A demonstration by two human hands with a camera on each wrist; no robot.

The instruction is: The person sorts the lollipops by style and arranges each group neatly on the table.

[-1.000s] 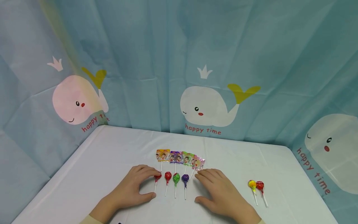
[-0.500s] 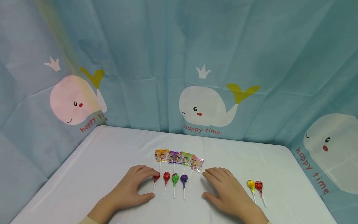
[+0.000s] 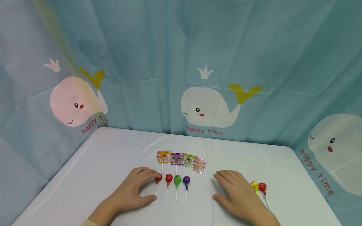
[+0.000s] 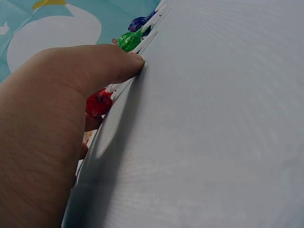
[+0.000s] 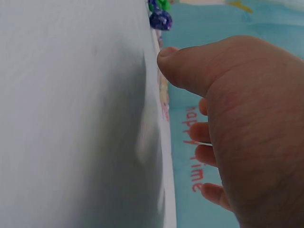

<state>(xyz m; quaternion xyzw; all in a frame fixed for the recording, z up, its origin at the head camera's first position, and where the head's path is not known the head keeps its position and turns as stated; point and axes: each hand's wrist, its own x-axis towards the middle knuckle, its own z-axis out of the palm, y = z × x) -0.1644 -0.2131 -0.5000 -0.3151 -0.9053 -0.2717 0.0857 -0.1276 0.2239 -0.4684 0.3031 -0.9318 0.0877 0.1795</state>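
My left hand (image 3: 131,190) rests on the table, its fingertips touching the round head of the leftmost red lollipop (image 3: 158,179); its thumb lies apart, near that stick. To the right, in a row, lie another red lollipop (image 3: 168,179), a green lollipop (image 3: 177,180) and a purple lollipop (image 3: 186,180). Behind them are flat lollipops in orange (image 3: 163,157), purple (image 3: 177,158), green (image 3: 189,160) and pink (image 3: 200,164) wrappers. My right hand (image 3: 238,196) holds nothing, its fingers spread from the thumb. It is between the row and a yellow lollipop (image 3: 255,185), whose stick it mostly hides.
Beside the yellow one lies a further red lollipop (image 3: 262,187). All of them are on a white-covered table (image 3: 127,144). A blue curtain (image 3: 158,103) printed with whales hangs behind the table and along its sides.
My right hand has moved right, away from the purple and pink lollipops and towards the yellow one. The left hand stays at the leftmost red lollipop, and no lollipop has visibly moved on the table.
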